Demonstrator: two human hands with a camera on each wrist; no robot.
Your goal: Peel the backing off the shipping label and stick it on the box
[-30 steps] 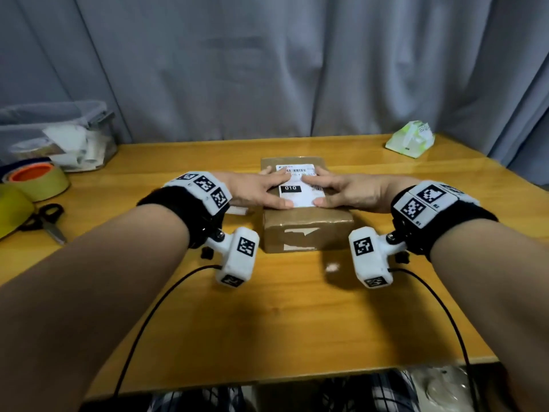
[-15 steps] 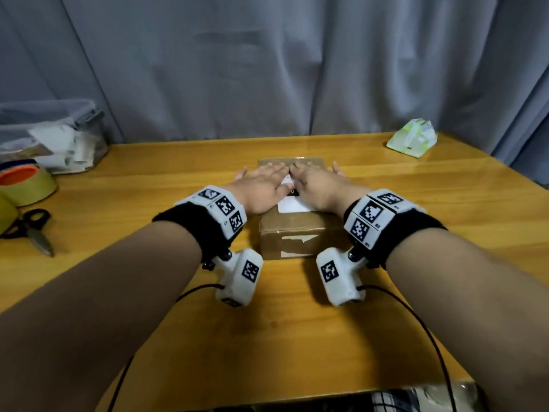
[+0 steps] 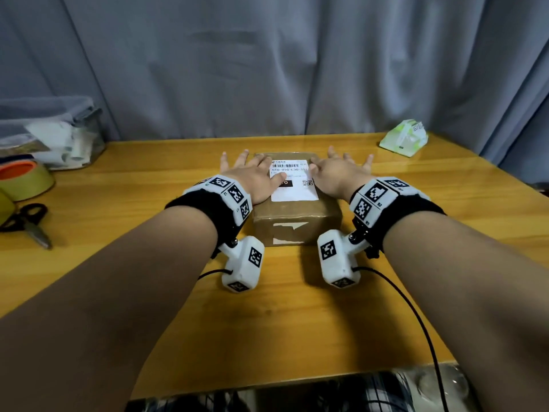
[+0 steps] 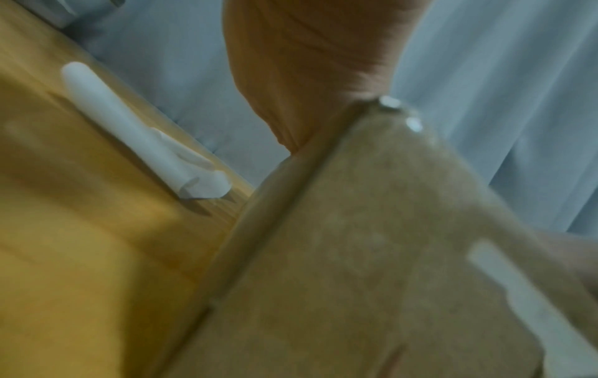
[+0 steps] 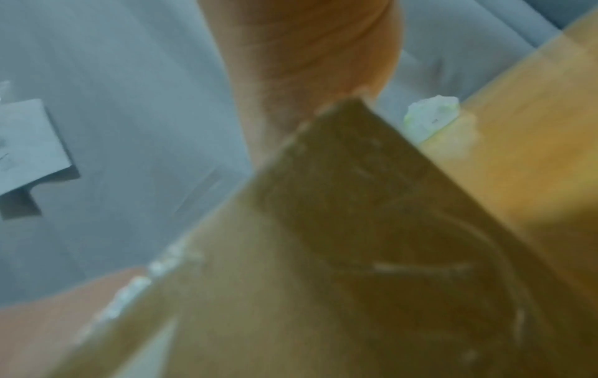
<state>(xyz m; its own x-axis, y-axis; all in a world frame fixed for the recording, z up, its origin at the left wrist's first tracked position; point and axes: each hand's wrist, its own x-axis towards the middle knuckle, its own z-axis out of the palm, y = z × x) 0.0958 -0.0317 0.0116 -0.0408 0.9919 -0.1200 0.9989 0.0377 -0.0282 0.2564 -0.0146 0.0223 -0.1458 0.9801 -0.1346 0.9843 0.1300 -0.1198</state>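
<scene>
The shipping label (image 3: 292, 179) lies flat on top of the box (image 3: 297, 221), which sits mid-surface toward the far edge. The left hand (image 3: 252, 179) and right hand (image 3: 335, 176) are spread flat with straight fingers, each covering a side edge of the label. If a hand drags sideways, it could likely crease the paper or shift the box; corners pressed unevenly may lift. The curled backing (image 4: 142, 133) lies beside the box.

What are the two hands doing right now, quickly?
Left hand: open, fingers spread flat, thumb on the shipping label on the box.
Right hand: open, fingers spread flat at the label's right edge.
</scene>
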